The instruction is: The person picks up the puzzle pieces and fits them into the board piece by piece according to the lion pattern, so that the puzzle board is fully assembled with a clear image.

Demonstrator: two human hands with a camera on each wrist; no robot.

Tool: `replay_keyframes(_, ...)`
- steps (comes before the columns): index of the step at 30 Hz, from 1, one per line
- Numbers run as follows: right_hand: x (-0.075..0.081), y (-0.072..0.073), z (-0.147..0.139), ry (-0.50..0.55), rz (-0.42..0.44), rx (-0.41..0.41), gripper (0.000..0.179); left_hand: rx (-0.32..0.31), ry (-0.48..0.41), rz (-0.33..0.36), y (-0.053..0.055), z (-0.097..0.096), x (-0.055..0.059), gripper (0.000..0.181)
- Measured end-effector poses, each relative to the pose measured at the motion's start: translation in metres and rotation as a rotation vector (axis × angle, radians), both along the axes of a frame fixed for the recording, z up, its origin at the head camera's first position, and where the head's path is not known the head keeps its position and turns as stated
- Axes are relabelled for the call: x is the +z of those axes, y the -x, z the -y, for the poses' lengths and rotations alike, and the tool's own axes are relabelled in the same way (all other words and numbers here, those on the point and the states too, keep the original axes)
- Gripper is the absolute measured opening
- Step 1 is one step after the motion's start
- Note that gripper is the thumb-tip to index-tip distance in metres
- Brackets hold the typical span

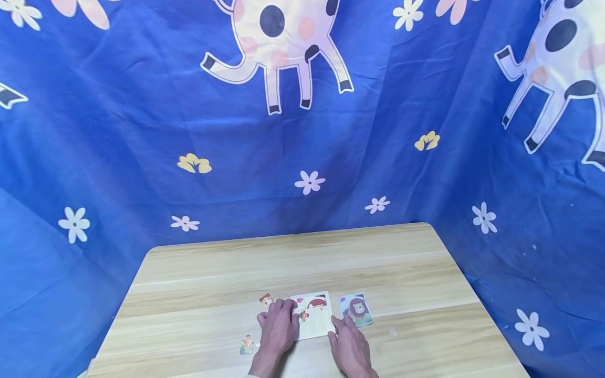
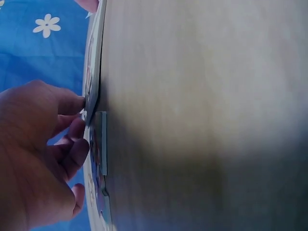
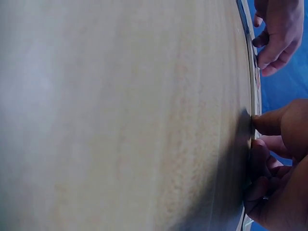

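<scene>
A pale jigsaw puzzle board (image 1: 315, 324) lies between the two hands, a few picture pieces set in its far part. My left hand (image 1: 279, 326) covers its left side, thumb and fingers bent at the edge. In the left wrist view the left thumb (image 2: 72, 102) meets the board's edge (image 2: 94, 72), with the other fingers curled beside it. My right hand (image 1: 351, 346) holds the board's right edge; its thumb (image 3: 269, 122) and forefinger are at the rim in the right wrist view, the remaining fingers folded in.
A lion picture card (image 1: 356, 310) lies right of the board, close to the right fingers. Left of the board are loose puzzle pieces, one with a red top (image 1: 266, 300) and one nearer me (image 1: 247, 345). A blue patterned cloth (image 1: 246, 199) hangs behind the wooden table (image 1: 198, 283).
</scene>
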State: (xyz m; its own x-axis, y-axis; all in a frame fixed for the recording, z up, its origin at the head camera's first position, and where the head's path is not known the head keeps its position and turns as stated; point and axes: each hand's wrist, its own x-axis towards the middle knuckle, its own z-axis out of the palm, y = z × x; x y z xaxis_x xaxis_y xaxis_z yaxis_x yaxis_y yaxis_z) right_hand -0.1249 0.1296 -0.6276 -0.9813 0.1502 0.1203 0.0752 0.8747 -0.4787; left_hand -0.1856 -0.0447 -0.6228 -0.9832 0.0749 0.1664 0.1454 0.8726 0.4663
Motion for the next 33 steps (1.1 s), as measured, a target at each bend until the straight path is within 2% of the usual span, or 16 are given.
replay_keyframes(6,0.001,-0.001,-0.001,0.005,0.006,0.009,0.039,-0.011,-0.052,-0.031,-0.003,0.002,0.003,0.02)
replay_keyframes(12,0.001,0.0,-0.001,0.011,0.014,-0.003,0.04,-0.051,-0.015,-0.051,-0.007,0.004,0.003,0.02)
replay_keyframes(26,0.0,0.0,-0.001,0.015,0.009,0.011,0.04,-0.017,0.019,-0.066,-0.009,0.001,0.006,0.022)
replay_keyframes(33,0.001,-0.001,-0.002,0.021,0.018,0.016,0.04,-0.027,0.035,-0.035,-0.01,0.001,0.006,0.028)
